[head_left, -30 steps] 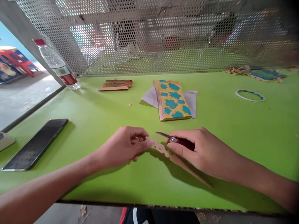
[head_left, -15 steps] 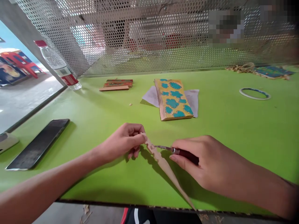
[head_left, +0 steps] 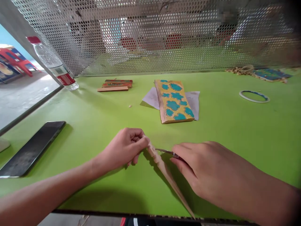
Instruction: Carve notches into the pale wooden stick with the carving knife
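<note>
My left hand (head_left: 130, 146) pinches the upper end of a pale carved wooden stick (head_left: 166, 171) between thumb and fingers. Notches run along the stick's upper part, and its long lower part tapers to a point near the table's front edge. In my right hand (head_left: 199, 166) is a carving knife (head_left: 167, 152) with a thin metal blade and a dark handle mostly covered by my fingers. The blade tip lies at the notched part of the stick, just below my left thumb; whether it cuts in, I cannot tell.
Beyond my hands a yellow board with teal patches (head_left: 174, 100) lies on white paper (head_left: 192, 102). Leftward are painted wood strips (head_left: 115, 85), a water bottle (head_left: 55, 67) and a phone (head_left: 35, 147). A tape ring (head_left: 254, 96) lies right. A perforated metal screen (head_left: 145, 40) closes the back.
The stick has turned about its length, so its marked face shows less. My right hand has rolled over the knife, hiding more of the handle. The view has shifted slightly.
</note>
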A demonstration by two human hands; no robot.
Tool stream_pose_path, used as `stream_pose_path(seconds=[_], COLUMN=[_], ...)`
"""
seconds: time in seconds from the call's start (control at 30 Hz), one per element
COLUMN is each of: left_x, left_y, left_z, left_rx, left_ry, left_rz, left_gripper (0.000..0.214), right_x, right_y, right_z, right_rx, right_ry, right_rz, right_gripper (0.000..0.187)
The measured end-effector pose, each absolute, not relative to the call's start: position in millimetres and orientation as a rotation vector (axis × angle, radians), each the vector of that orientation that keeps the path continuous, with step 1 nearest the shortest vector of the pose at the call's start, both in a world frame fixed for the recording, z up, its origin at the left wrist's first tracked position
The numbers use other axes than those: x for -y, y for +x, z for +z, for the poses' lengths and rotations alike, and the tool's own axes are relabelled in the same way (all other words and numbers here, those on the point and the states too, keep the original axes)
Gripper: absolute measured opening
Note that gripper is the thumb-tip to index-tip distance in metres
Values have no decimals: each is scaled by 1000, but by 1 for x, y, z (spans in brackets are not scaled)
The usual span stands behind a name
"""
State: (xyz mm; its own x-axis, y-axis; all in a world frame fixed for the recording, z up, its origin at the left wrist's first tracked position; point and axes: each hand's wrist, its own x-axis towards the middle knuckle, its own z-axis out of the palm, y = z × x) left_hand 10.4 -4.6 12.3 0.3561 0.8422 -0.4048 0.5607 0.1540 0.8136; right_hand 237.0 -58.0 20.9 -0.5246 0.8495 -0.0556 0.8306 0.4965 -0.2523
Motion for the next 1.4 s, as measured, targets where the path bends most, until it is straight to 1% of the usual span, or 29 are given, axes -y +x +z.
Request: stream_pose_path(seconds=[0.07,0.13,0.27,0.43,0.57,0.7,0.8,0.87,0.9,1.03,1.1,1.27,1.4], left_x=[4,2,-1,-5,-6,-6,-7,-8,-8,-8,-7,-1,7], left_y=[10,8,4,4,4,3,2,0,-1,-1,0,4,9], left_z=[13,13,13,13,13,13,13,13,12,12,11,7,5], left_rx=[-1325,-1319,-1282,-1243,-1241,-1222,-1194,-1178,-1176,-1218,-1228,-1189,-1152], left_ry=[1527,1499,1435,1402,1372,1357,1349,1362,1372,1380,1372,1328,1299], left_rz=[320,295,232,224,207,221,228,210,195,161,184,352,522], left_gripper=[23,20,22,23,25,30,31,32,32,27,24,27,27], right_x=[56,52,38,17,5,-1,-2,0,3,19,27,40,48], right_y=[234,236,248,257,257,257,256,257,257,257,255,246,245], right_z=[22,22,18,15,17,19,19,18,17,12,12,15,14], right_rx=[2664,2628,2454,2276,2127,2043,2009,2020,2053,2239,2310,2507,2650], right_ry=[-1498,-1522,-1579,-1482,-1492,-1454,-1399,-1410,-1427,-1501,-1508,-1525,-1361], right_rz=[381,509,976,1445,1808,1996,2059,2020,1946,1414,1221,806,402], right_gripper=[20,22,35,35,35,33,31,31,32,35,34,29,26])
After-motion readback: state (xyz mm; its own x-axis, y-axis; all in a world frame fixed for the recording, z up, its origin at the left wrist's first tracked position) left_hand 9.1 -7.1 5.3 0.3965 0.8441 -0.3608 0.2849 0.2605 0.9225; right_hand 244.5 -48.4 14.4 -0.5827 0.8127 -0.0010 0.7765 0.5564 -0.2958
